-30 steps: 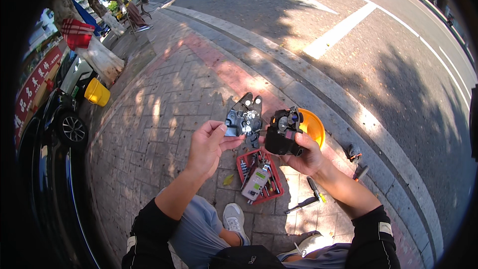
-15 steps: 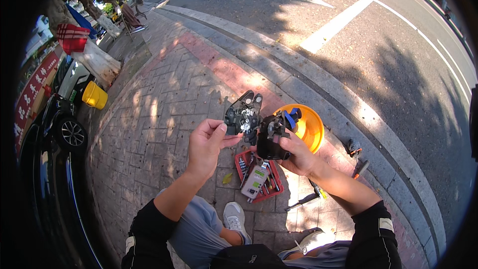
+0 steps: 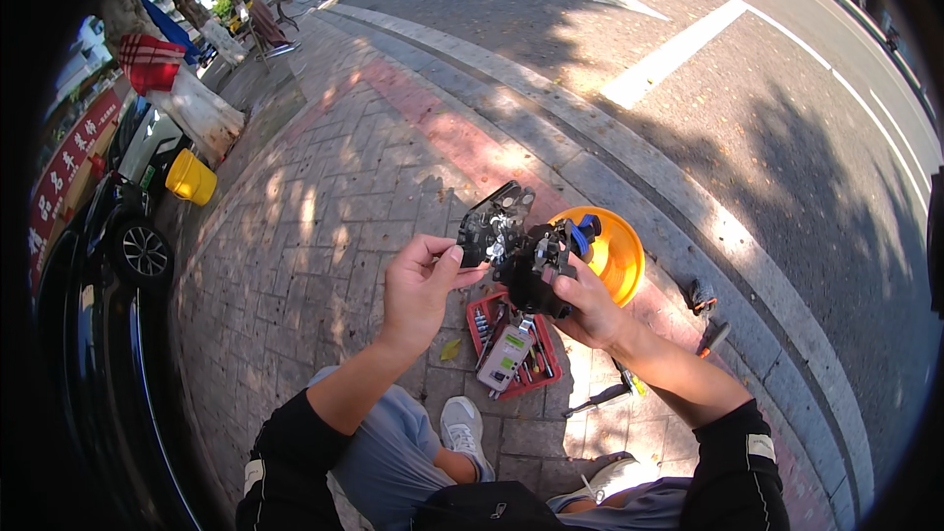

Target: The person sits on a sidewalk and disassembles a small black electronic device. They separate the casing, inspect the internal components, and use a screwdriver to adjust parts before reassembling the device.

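Between my hands are two black mechanism parts, like the halves of a car door latch. My left hand (image 3: 421,285) pinches the edge of a dark plate with shiny metal pieces (image 3: 492,234) between thumb and fingers. My right hand (image 3: 587,307) grips a bulky black housing (image 3: 536,280), thumb on its near right side. The two parts overlap or touch at their inner edges; whether they are joined I cannot tell. A blue and black piece (image 3: 582,234) shows behind the housing, in front of an orange-yellow basin (image 3: 624,258). My right fingertips are partly hidden under the housing.
Below my hands, a red tray (image 3: 556,374) holds several tools and a grey box (image 3: 504,359). A black-handled tool (image 3: 600,398) lies right of it. An orange-handled tool (image 3: 716,337) and a dark bundle (image 3: 701,295) lie by the curb (image 3: 767,334). A parked car (image 3: 103,334) stands left.
The plate in my left hand has shifted slightly right and tilted, closer over the housing. My right hand has tilted the housing a little. Both hands keep their hold.
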